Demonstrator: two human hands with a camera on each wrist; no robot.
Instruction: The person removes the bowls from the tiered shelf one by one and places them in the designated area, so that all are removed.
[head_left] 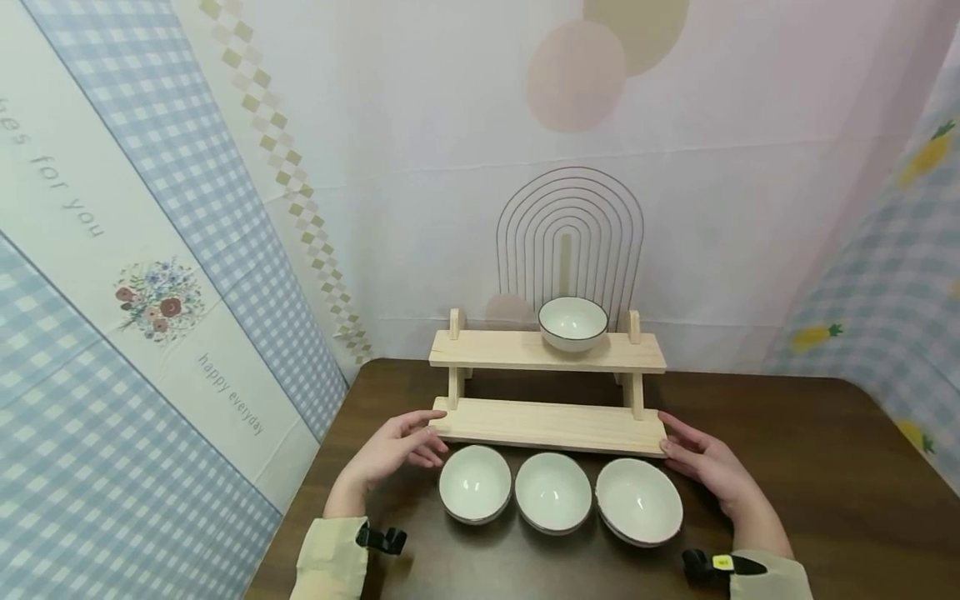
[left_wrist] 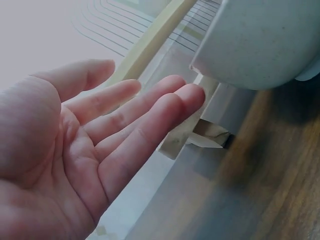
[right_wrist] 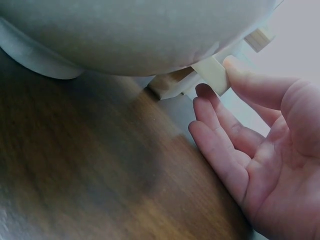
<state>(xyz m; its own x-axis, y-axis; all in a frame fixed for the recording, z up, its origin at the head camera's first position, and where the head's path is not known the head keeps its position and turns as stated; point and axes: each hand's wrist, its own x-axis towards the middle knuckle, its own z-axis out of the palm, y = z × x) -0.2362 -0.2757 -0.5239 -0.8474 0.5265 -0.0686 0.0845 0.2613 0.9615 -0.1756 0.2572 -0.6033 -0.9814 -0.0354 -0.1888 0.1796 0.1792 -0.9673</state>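
A two-tier light wooden rack (head_left: 547,423) stands near the wall. On its upper board sits a white bowl (head_left: 573,323) with a dark rim. My left hand (head_left: 397,446) is at the rack's left end, its fingers loosely extended toward the lower board. At the opposite end, the fingertips and thumb of my right hand (head_left: 701,458) touch the board's end; the right wrist view shows the thumb against the wood. Three white bowls stand in a row before the rack: a left bowl (head_left: 476,483), a middle bowl (head_left: 553,492) and a right bowl (head_left: 639,502).
The dark brown wooden table (head_left: 810,467) extends to the right of the rack. Behind it hangs a pale patterned cloth (head_left: 420,208), with a blue checked cloth (head_left: 142,92) at the left. Both wrists wear black straps.
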